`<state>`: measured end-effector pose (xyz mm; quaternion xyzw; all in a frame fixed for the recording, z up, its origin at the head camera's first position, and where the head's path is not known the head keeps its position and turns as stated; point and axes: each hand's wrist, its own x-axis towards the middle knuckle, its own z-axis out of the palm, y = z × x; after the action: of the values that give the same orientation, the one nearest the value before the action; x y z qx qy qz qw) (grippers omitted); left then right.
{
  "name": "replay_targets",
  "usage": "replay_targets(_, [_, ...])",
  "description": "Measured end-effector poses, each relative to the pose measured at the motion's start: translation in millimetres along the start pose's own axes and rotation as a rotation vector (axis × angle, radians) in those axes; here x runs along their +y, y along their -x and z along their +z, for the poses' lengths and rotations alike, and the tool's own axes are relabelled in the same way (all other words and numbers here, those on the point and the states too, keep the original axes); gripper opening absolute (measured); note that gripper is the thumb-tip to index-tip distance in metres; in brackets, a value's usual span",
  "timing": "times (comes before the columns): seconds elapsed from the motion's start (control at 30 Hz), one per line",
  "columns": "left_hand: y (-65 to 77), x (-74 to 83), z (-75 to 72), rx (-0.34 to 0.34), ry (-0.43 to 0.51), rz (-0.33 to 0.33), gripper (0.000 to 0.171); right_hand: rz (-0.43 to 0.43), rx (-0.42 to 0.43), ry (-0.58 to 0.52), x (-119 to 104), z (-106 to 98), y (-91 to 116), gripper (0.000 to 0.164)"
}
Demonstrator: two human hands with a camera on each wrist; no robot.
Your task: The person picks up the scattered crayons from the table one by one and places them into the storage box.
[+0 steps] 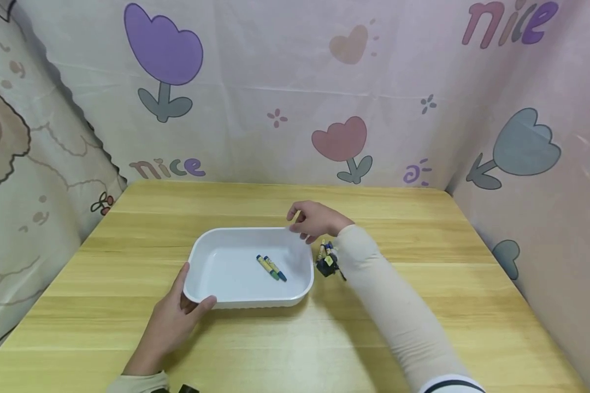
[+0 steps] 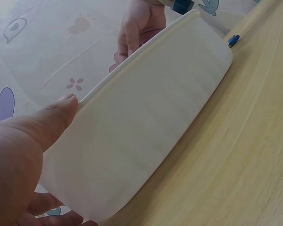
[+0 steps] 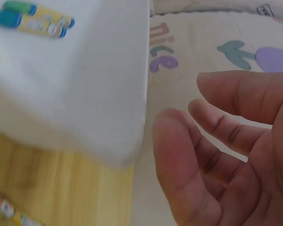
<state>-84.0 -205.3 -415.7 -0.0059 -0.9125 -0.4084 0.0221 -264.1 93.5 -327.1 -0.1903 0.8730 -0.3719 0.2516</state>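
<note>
Some space parts thumb from fingers on the empty right hand (image 1: pixel 319 219), loosely bent at the far right corner of the rounded white plastic tray (image 1: pixel 228 277), whose near left corner the left hand (image 1: pixel 169 322) grips. Tilting that grip could roll the yellow-wrapped green and blue crayons (image 1: pixel 267 267) inside; the beige sleeve (image 1: pixel 388 295), dropping, could scatter the loose yellow-wrapped crayons (image 1: pixel 322 252) beside its right wall.

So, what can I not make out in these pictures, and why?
Loose crayons: head view; black wrist camera partly covers them, number unclear.
Crayons in the white plastic tray: left wrist view; its wall hides them.
Their label print: right wrist view; blurred.
Lower-left crayon: right wrist view; picture edge cuts it off.
</note>
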Motion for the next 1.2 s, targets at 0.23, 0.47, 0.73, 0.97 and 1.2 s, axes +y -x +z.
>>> replay_targets(0.23, [0.1,-0.2,0.3,-0.004,0.007,0.009,0.095,0.010,0.031,-0.054,21.5,-13.8,9.4,0.030])
replay_targets(0.47, [0.0,0.0,0.1,0.005,0.002,0.015,0.095,0.065,0.048,-0.090,46.3,-22.7,18.0,0.035])
replay_targets(0.73, [0.4,0.0,0.2,0.000,0.012,0.007,0.095,0.121,0.070,-0.072,70.9,-30.3,27.9,0.034])
replay_targets(0.97, [0.0,0.7,0.2,-0.001,0.023,0.003,0.095,0.164,0.086,-0.064,92.7,-35.6,34.8,0.033])
replay_targets(1.2, [0.5,0.9,0.3,-0.006,0.021,-0.013,0.096,0.219,0.055,-0.038,104.1,-37.6,40.8,0.032])
